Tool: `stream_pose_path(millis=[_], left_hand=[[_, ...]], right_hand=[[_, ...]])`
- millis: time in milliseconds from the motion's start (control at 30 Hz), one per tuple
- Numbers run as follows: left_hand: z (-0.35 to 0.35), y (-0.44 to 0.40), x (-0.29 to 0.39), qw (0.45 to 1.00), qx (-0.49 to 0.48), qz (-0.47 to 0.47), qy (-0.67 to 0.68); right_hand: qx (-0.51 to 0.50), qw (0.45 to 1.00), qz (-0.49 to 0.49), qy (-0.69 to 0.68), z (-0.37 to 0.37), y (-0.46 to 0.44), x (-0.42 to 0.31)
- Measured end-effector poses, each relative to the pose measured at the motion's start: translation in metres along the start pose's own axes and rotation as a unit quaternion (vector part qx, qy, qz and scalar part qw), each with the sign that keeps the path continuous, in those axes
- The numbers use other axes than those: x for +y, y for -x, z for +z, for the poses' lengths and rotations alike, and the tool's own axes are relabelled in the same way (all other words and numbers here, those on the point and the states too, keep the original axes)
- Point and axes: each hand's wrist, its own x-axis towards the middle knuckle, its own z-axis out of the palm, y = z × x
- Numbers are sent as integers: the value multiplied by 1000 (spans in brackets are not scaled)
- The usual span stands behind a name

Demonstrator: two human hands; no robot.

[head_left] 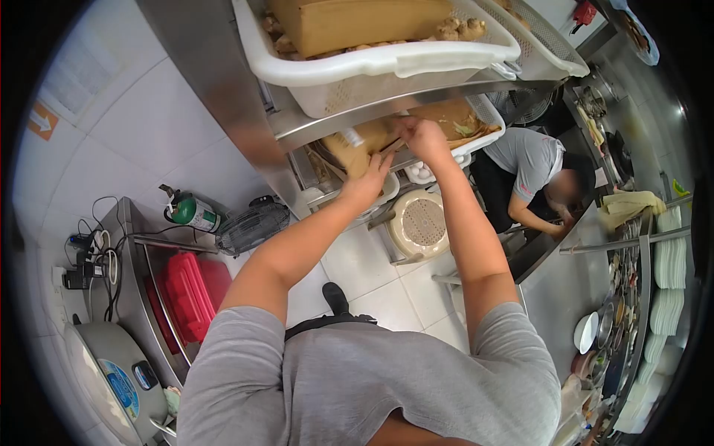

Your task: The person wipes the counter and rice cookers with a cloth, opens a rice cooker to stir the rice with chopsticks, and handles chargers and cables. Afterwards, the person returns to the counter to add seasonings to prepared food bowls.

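My left hand (364, 182) grips the near edge of a sheet of brown paper (349, 154) with a white label on it, fingers against the fold. Close beside it, my right hand (425, 140) is closed, its fingertips pinching the same paper; they are slightly blurred. More brown paper (446, 117) lines a white plastic basket (487, 139) on the lower shelf, with a few leafy scraps lying on it. What lies under the paper is hidden.
A steel shelf edge (357, 111) runs just above my hands, carrying a white basket (387, 63) with ginger. Below stands a beige plastic stool (422, 223). At right a co-worker (528, 163) bends by the steel counter (554, 297). A black fan (254, 225) stands left.
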Motion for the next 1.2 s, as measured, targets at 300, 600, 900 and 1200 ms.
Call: stream_pose_path(millis=[300, 600, 900, 1200], left_hand=[[-41, -78, -20, 965, -118, -142, 187], [-44, -80, -55, 921, 129, -219, 296], [-56, -47, -79, 909, 294, -170, 244], [-53, -50, -84, 921, 277, -198, 191]], right_hand=[[-98, 965, 196, -145, 103, 69, 63], [-241, 829, 212, -459, 91, 7, -38], [-100, 975, -183, 76, 95, 27, -30], [-68, 950, 155, -261, 107, 48, -21]])
